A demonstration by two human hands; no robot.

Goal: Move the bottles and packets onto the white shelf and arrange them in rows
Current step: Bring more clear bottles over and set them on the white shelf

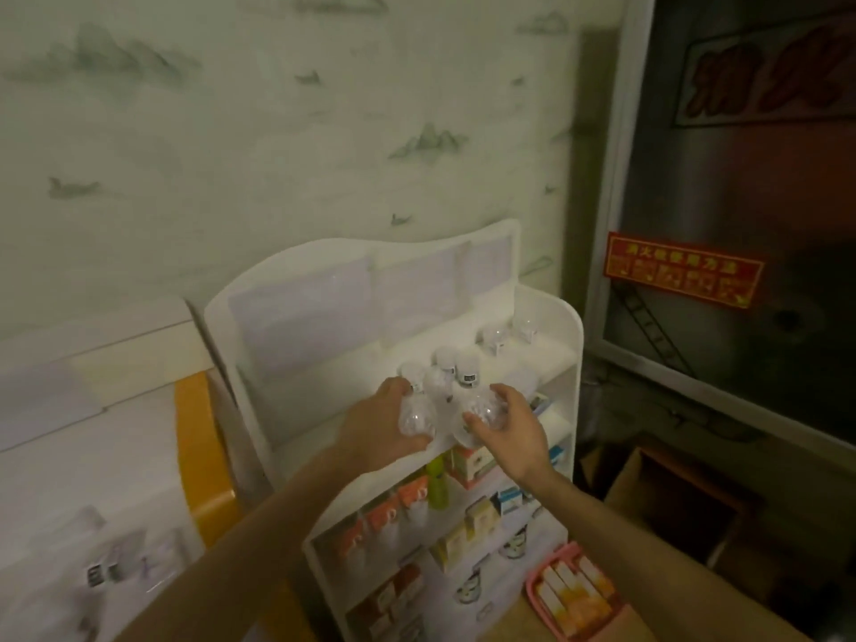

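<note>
Both hands are at the front edge of the top tier of the white shelf [572, 345]. The left hand [375, 428] curls its fingers round a clear bottle [416, 417], and the right hand [509, 426] grips a second clear bottle [484, 410]; both bottles are tilted, their bases towards the camera. More capped bottles [456, 368] stand just behind them, packed close, and two more [505, 333] stand near the tier's right end. Boxes [470, 461] fill the lower tiers.

The risk, as I judge it, is crowding. The held bottles are light and smooth, and setting them upright so close to the standing group could knock one over and topple its neighbours. A bottle set too near the front edge could roll off onto the tiers below. The picture is blurred, so exact contact between bottles is unclear.
</note>
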